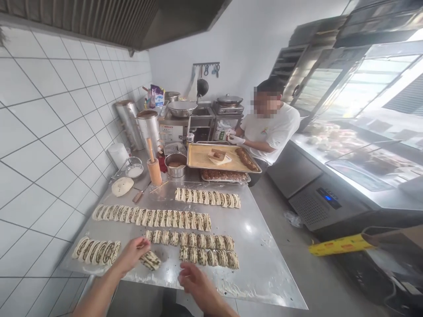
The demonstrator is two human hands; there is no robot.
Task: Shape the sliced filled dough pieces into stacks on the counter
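Note:
My left hand is over the near part of the steel table, its fingertips right by a short log of green-filled rolled dough. I cannot tell whether it grips the log. My right hand rests lower down with its fingers apart, holding nothing, just below a double row of cut dough pieces. More rows of filled, pleated dough pieces lie further along the table. A short row sits to the left of my left hand.
A co-worker's gloved hands are at a baking tray holding pastries. On the table stand a steel bowl, a rolling pin and a flat dough round. A yellow-labelled film roll is at the right. Tiles line the left wall.

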